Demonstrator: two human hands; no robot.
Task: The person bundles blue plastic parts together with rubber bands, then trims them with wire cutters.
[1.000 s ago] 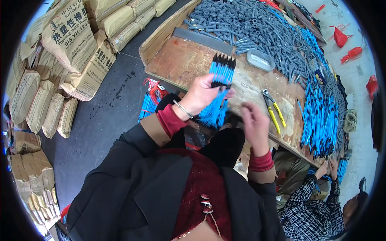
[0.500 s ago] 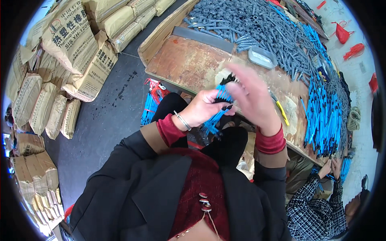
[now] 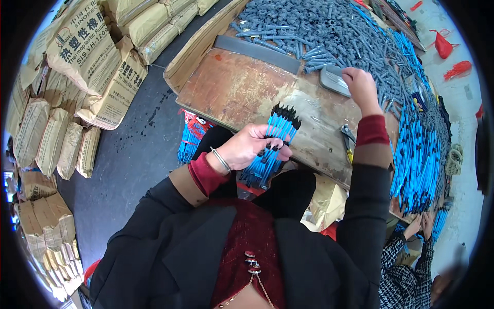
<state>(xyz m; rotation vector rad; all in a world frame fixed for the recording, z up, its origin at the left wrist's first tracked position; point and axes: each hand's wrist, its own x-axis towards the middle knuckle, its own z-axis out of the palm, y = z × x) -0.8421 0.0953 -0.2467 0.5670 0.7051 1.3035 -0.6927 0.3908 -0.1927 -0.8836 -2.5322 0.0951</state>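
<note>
My left hand (image 3: 249, 146) is wrapped round a bundle of thin blue tubes (image 3: 280, 126) with black pointed tips fanned out at the top. Its lower ends hang over my lap. My right hand (image 3: 362, 86) is out over the table, by the right end of a shallow grey tray (image 3: 333, 81). Its fingers are curled down, and whatever they hold is hidden. Just beyond the tray spreads a large heap of grey plastic tubular pieces (image 3: 309, 26).
On the wooden table (image 3: 231, 85) lie a long grey bar (image 3: 257, 53), yellow-handled pliers (image 3: 349, 139) and many blue tubes (image 3: 417, 159). Another person's hands (image 3: 419, 226) work at the lower right. Paper sacks (image 3: 85, 46) are stacked on the left; a tied blue bundle (image 3: 191, 139) stands below the table edge.
My right hand has left the bundle and reached right and away to the tray. The bundle in my left hand has turned more upright, tips fanned. A sheet-like pale piece under the hands no longer shows.
</note>
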